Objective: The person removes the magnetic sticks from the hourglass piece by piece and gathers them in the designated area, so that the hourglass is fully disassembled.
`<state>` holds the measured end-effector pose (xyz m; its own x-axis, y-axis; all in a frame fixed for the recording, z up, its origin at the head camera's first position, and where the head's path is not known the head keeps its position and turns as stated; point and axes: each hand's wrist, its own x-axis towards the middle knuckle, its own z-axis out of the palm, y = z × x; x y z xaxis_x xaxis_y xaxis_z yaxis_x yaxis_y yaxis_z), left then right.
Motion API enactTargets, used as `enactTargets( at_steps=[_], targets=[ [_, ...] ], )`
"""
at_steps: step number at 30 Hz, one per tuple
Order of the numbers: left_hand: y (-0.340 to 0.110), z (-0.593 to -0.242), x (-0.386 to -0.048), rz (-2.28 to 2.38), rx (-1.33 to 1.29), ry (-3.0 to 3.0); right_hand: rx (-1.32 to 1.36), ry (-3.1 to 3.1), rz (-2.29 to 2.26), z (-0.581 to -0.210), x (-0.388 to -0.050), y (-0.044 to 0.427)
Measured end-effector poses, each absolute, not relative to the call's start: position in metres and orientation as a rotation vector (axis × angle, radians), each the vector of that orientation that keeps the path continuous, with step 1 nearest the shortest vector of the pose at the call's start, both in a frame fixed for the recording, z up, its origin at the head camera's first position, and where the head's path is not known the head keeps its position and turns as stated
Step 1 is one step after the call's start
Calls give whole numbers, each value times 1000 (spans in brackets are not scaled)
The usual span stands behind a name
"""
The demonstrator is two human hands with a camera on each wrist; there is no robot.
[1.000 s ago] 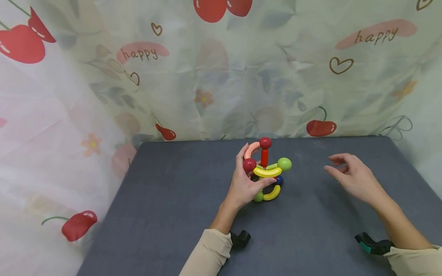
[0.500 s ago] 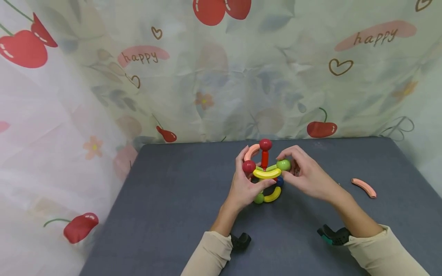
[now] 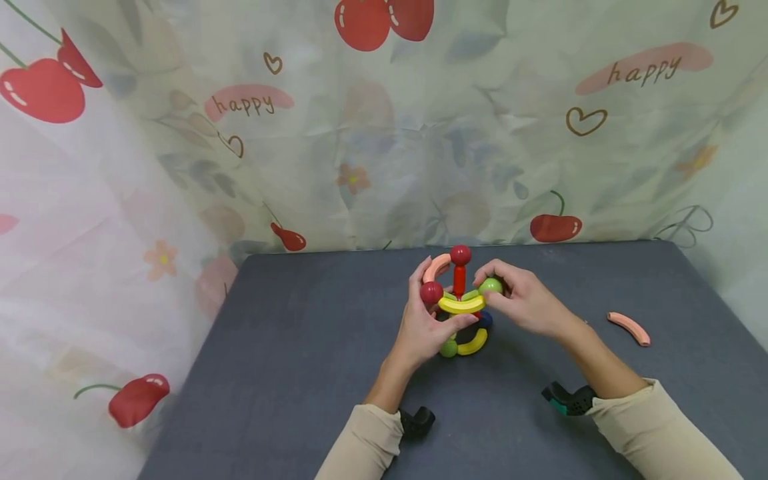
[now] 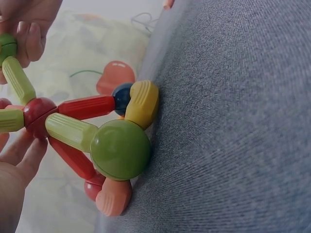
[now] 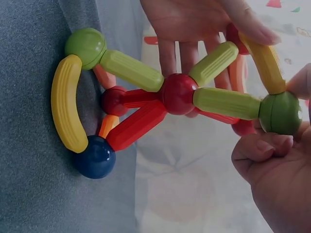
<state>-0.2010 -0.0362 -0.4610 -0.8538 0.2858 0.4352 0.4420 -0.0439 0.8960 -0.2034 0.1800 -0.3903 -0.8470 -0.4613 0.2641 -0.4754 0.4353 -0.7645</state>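
Dark grey table (image 3: 300,367); ball-and-rod structure (image 3: 459,281) stands on it, far half, right of centre. Left hand (image 3: 423,327) grips structure's left side. Right hand (image 3: 525,300) narrow, at structure's right. Loose pink curved rod (image 3: 629,329) lies farther right, well apart. Upper yellow curved rod (image 3: 461,305) by left thumb. Upper green ball (image 3: 491,286), pinched in right hand.
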Motion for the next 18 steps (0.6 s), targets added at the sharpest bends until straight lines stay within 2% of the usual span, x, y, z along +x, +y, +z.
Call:
enactTargets(
  at_steps=[18],
  targets=[
    [-39, -460, -201, -2077, -809, -2081, 781, -2767, 1431, -386, -204, 170]
  ],
)
